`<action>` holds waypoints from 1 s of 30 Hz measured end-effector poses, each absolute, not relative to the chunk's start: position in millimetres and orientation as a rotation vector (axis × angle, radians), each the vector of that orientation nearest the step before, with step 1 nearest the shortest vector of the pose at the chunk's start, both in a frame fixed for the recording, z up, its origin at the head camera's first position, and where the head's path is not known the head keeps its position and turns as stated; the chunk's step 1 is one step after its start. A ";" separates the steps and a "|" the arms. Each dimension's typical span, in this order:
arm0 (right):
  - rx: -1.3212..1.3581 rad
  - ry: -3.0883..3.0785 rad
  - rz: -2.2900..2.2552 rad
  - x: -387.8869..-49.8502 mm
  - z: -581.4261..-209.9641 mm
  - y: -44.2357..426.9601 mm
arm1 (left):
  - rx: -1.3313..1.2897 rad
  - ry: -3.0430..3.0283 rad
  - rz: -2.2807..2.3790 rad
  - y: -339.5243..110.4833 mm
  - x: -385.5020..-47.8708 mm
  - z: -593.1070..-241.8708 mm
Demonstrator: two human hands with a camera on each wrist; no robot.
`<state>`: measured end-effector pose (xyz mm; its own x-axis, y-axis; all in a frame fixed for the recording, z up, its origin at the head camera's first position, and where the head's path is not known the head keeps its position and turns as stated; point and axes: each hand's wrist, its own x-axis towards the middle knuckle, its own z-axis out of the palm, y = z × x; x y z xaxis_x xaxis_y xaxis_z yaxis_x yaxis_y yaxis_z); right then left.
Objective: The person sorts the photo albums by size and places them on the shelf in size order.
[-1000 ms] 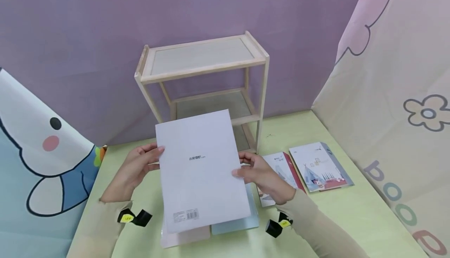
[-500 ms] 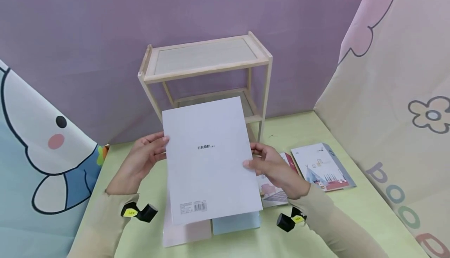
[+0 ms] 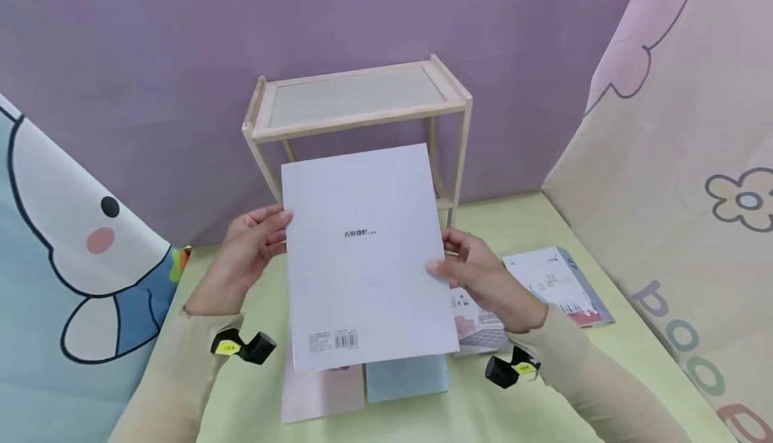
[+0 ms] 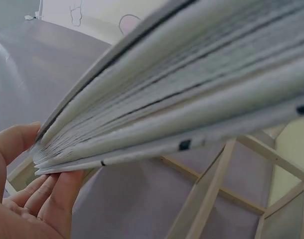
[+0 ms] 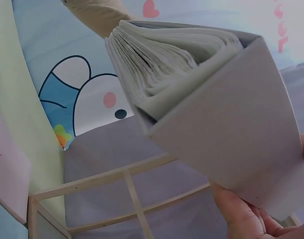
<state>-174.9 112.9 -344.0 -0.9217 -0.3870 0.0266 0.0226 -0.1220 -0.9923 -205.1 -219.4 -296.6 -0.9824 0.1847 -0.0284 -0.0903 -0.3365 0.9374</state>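
A thick white book, its back cover printed with a small line of text and a barcode, is held up in front of the rack. My left hand pinches its left edge between thumb and fingers. On the opposite edge, my right hand grips with the thumb on the cover. The left wrist view shows fingers of the left hand around one edge of the page block. In the right wrist view, the book shows its wide spine and fanned pages, with the right hand at its lower edge.
A wooden rack with shelves stands against the purple backdrop. On the green tabletop, a pink book and a light blue book lie partly under the held book. Further right lie two illustrated books, one with a grey edge.
Both hands have lifted the white book upward and slightly right, so it now covers more of the rack's middle shelf. More of the pink and blue books shows below.
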 end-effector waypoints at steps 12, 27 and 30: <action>-0.407 1.886 -2.140 -182.6 -313.6 118.4 | 0.128 1.848 2.378 -210.9 -218.7 -269.6; -0.417 1.803 -2.197 -204.8 -278.0 125.2 | 0.127 1.917 2.428 -199.7 -237.0 -231.9; -0.444 1.778 -2.223 -210.7 -273.5 126.1 | 0.084 1.998 2.405 -196.9 -240.8 -226.1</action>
<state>-210.7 126.1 -273.5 -0.9196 -0.3857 0.0749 0.0116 -0.2171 -0.9761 -240.8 -196.9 -226.1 -0.9984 0.0453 0.0325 0.0237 -0.1838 0.9827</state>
